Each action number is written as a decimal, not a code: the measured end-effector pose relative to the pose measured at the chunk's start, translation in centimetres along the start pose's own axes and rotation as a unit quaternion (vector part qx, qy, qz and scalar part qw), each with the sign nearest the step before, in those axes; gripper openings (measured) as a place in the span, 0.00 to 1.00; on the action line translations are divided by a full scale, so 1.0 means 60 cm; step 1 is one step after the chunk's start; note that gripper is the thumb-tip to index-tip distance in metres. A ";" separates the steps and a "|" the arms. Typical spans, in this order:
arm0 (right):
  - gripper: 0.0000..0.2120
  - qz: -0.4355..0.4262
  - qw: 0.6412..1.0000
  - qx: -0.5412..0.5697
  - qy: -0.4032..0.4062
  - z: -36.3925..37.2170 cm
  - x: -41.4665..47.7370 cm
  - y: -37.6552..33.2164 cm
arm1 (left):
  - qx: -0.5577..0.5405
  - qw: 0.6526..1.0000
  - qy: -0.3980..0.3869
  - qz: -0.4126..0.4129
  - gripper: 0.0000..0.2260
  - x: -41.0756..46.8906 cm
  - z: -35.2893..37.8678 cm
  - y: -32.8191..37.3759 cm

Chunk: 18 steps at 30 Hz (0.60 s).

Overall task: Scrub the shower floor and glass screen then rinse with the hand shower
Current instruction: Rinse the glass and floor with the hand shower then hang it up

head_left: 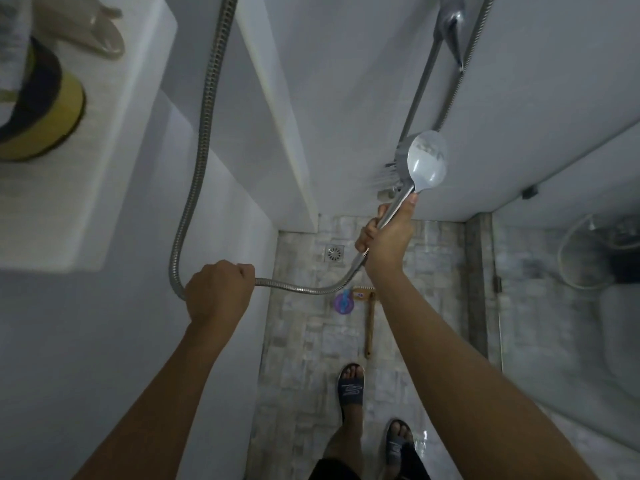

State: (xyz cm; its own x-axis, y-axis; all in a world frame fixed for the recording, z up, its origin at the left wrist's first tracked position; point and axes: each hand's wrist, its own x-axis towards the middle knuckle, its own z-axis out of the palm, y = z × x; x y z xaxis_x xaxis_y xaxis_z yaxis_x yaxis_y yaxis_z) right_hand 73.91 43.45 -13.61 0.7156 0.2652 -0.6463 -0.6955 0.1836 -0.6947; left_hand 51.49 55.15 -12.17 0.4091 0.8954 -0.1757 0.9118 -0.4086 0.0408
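Observation:
My right hand [388, 237] grips the chrome handle of the hand shower [426, 161], whose round head is raised toward the far wall; faint water streaks show left of the head. My left hand [218, 292] is closed around the metal hose [204, 140], which loops up the left wall. Below lies the pale mosaic shower floor [311, 341] with a square drain [334, 253]. The glass screen [498, 306] stands at the right. A wooden-handled scrub brush [370, 323] and a purple bottle [343, 301] lie on the floor.
A white ledge [86, 150] at upper left carries a yellow-and-dark roll [45, 116] and a tap. A chrome rail and mixer [446, 29] hang on the far wall. Beyond the glass sits a toilet [620, 358]. My feet in dark slides [351, 389] stand on the tiles.

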 end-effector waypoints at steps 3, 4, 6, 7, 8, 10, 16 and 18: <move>0.30 0.017 0.998 -0.036 -0.037 0.000 -0.009 0.015 | 0.001 1.000 -0.006 -0.002 0.23 -0.006 0.003 -0.002; 0.30 0.022 0.998 -0.047 -0.047 -0.001 -0.014 0.020 | 0.002 1.000 -0.006 -0.002 0.23 -0.009 0.003 -0.004; 0.30 0.028 0.997 -0.050 -0.058 -0.003 -0.027 0.032 | 0.006 1.000 -0.009 -0.003 0.23 -0.019 0.004 -0.012; 0.30 0.032 0.996 -0.052 -0.064 -0.004 -0.032 0.038 | 0.009 1.000 -0.010 -0.005 0.23 -0.024 0.005 -0.017; 0.30 0.040 0.995 -0.060 -0.069 -0.006 -0.038 0.043 | 0.012 1.000 -0.010 -0.006 0.23 -0.029 0.006 -0.022; 0.30 0.055 0.992 -0.077 -0.081 -0.010 -0.050 0.056 | 0.017 1.000 -0.012 -0.007 0.23 -0.038 0.010 -0.032; 0.30 0.127 0.982 -0.105 -0.091 -0.035 -0.091 0.089 | 0.027 0.999 -0.017 -0.008 0.22 -0.068 0.023 -0.051; 0.30 0.128 0.982 -0.109 -0.085 -0.049 -0.105 0.106 | 0.026 0.999 -0.021 -0.012 0.22 -0.082 0.028 -0.055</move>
State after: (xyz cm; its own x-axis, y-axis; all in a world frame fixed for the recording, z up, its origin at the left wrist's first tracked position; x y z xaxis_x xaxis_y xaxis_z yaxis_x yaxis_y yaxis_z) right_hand 65.15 40.16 -14.91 0.4842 0.4333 -0.7602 -0.8076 -0.1130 -0.5788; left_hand 46.44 51.79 -13.09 0.3835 0.8977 -0.2172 0.9181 -0.3960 -0.0155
